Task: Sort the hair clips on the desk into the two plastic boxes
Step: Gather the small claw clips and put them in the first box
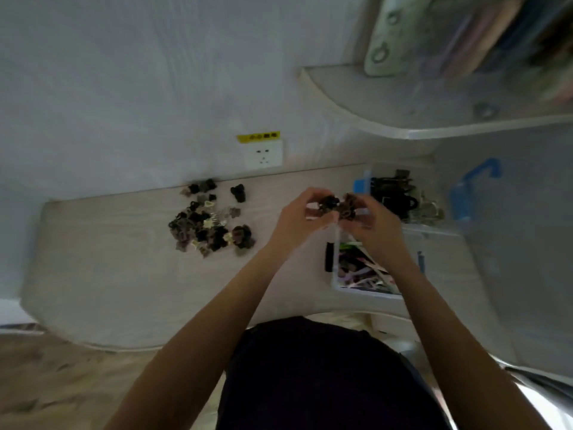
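A: Holding some dark hair clips [338, 206] up over the desk [124, 274], both hands meet in the middle. See them?

B: Yes. The left hand [299, 217] has its fingers curled around a black clip. The right hand [372, 221] has its fingers curled around a brown one. The clips touch each other between the hands. It is too blurry to see each finger.

A: How are the arms?

B: Both arms reach forward from the body, bare, and the wrists bend in toward each other.

A: Where are the other clips?

B: A big pile of clips [210, 221] lies on the desk, to the left of the hands. One black clip [238, 193] sits a little apart from it.

A: And the boxes?

B: The near box [372, 290] is under the right wrist, with long light-colored clips inside. The far box [359, 186] is behind the right hand and holds dark clips.

A: Any words to read?

B: A yellow sticker [259, 136] sits above the wall socket [263, 156]. Its marks are too blurry to read.
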Motion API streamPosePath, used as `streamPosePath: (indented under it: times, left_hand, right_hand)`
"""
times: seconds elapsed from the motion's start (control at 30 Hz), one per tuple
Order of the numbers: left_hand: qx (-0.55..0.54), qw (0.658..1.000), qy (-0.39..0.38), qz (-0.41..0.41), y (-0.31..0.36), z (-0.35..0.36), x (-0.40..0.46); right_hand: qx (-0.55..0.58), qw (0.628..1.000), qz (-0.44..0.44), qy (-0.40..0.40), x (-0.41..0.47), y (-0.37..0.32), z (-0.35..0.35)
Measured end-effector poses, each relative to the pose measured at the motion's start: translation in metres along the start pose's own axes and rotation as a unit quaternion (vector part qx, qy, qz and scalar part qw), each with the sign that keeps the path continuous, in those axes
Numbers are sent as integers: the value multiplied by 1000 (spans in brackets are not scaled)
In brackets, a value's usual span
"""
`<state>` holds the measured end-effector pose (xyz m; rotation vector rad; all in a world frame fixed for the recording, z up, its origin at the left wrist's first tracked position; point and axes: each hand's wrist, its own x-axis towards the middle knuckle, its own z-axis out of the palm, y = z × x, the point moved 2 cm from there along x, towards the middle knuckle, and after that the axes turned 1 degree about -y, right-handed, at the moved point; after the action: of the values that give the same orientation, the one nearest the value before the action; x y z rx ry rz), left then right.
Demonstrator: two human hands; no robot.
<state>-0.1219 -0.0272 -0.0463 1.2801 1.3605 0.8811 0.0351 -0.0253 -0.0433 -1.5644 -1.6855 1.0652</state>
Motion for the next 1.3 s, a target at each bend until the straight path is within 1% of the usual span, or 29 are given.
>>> streamPosePath:
  times: [0.07,0.13,0.2,0.27,0.37,0.43,0.53,0.6,0.63,0.7,0.77,0.8,0.87,0.93,1.0,1.03,1.1,1.13,1.17,1.23,1.3]
  left_hand:
    - [18,999,-27,18,16,33,23]
    - [48,998,-41,30,25,64,40]
    - [118,991,-55,43,29,84,49]
    - [205,975,-63,55,31,93,54]
    - [294,947,-98,82,29,96,57]
    - [314,934,-134,105,29,93,55]
    - [289,929,-168,157,30,86,48]
    - [273,933,-146,184,27,74,42]
    - [269,935,-122,198,24,66,38]
    - [274,936,-49,213,11,42,25]
    - [290,938,48,183,-11,9,6]
    - [298,936,98,159,-23,-10,-6]
    - [326,922,182,105,-52,-50,-32]
    - [380,897,220,47,-81,-85,-55]
    - [422,877,223,-50,-110,-116,-74]
    - [422,873,217,-110,-121,-127,-81]
    - [377,881,207,-197,-135,-141,-92]
    - [346,890,202,-215,-139,-146,-95]
    - [330,900,190,-214,-141,-144,-94]
    - [321,911,169,-193,-142,-143,-90]
    - [312,920,157,-178,-142,-142,-83]
  right_hand:
    - [-45,998,15,50,3,12,-35]
    - [-99,992,31,75,9,27,-63]
    - [-148,986,38,70,17,40,-79]
    - [-190,980,36,45,21,48,-84]
    - [-202,979,27,17,23,51,-85]
    - [-206,978,14,16,21,51,-84]
    - [-233,971,-8,57,18,46,-81]
    - [-225,969,-34,94,12,35,-73]
    - [-212,970,-50,107,8,27,-67]
    - [-175,975,-82,106,-1,10,-46]
    - [-150,982,-96,64,-6,-4,-18]
    - [-141,984,-102,26,-7,-9,0]
    - [-150,978,-124,-80,-4,-15,43]
    - [-176,960,-124,-177,-2,-15,85]
    - [-192,945,-101,-245,2,-13,122]
    - [-199,938,-87,-270,5,-12,136]
    - [-214,928,-63,-298,12,-11,160]
    - [-220,926,-52,-302,15,-13,172]
    - [-223,928,-39,-297,17,-13,178]
    - [-227,931,-32,-285,20,-17,193]
    - [-242,928,-45,-280,21,-22,205]
